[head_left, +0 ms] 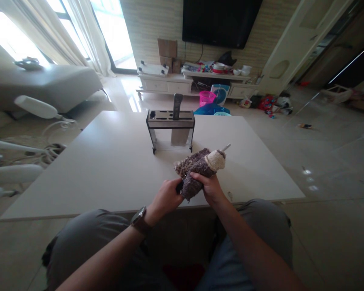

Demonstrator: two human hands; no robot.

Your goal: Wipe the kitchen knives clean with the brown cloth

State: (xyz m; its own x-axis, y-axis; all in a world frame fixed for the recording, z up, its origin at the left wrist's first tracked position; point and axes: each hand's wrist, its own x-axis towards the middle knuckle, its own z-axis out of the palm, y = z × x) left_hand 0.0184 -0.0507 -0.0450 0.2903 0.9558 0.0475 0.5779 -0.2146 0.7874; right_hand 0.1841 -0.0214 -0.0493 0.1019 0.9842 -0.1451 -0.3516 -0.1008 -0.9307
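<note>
A brown and cream fuzzy cloth is bunched up over the front part of the white table. From its cream end sticks a thin, light metal-looking tip. My right hand wraps round the cloth from the right, thumb on top. On the left, my left hand is closed on a dark handle at the cloth's lower edge; the rest of that object is hidden by the cloth. Just beyond stands a knife block with clear sides, one dark-handled knife upright in it.
The white table reaches from my knees to the knife block. A small shiny item lies near its front edge. White chairs stand at the left. Beyond the table are a blue bag, a pink basket and a low cabinet.
</note>
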